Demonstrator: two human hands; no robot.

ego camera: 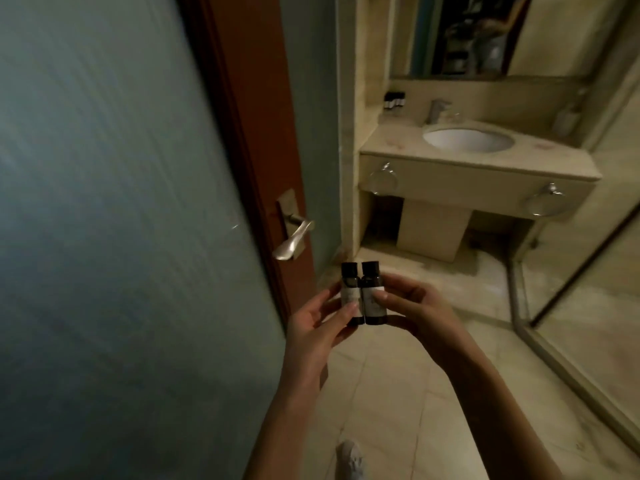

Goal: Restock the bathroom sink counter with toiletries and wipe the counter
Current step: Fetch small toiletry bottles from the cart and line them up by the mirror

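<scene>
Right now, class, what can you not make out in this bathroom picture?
Head view:
- Labels of the two held bottles: blurred, fingers over them.
- Small dark bottles on the counter: too far to count.
- Mirror reflection: dark, blurred.
- Shoe: cut off by bottom edge.

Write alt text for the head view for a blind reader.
The left hand holds the left bottle and the right hand the right bottle, both small, dark, upright and touching, beside a door. Ahead, a sink counter has a white basin and small bottles at its back left.
</scene>
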